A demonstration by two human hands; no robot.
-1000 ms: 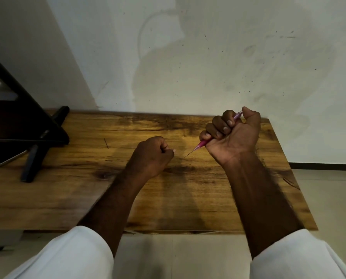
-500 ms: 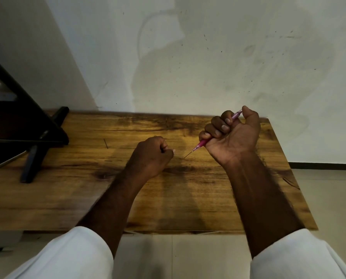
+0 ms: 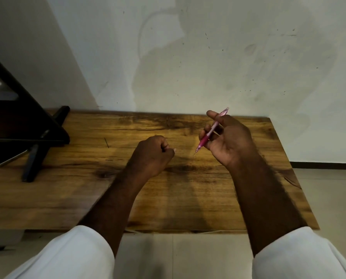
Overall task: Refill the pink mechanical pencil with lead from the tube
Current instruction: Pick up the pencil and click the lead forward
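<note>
Judging by the right hand [image 3: 226, 141], fingers spread loosely around the pink mechanical pencil [image 3: 210, 132] above the bench [image 3: 188, 198], and the left hand [image 3: 152, 156], fisted beside its tip, contents hidden, the refill seems near done; testing lead feed comes next.

wall [image 3: 208, 57]: pale, stained, scuffed | table [image 3: 87, 198]: wooden, against the wall | floor [image 3: 329, 198]: light tiles, dark skirting | stand [image 3: 37, 137]: black, far left on table

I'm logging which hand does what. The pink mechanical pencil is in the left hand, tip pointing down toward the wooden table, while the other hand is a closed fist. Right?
Not quite: the head view shows the pink mechanical pencil in the right hand, not the left. Its tip does point down toward the wooden table, and the left hand is the closed fist.
</note>
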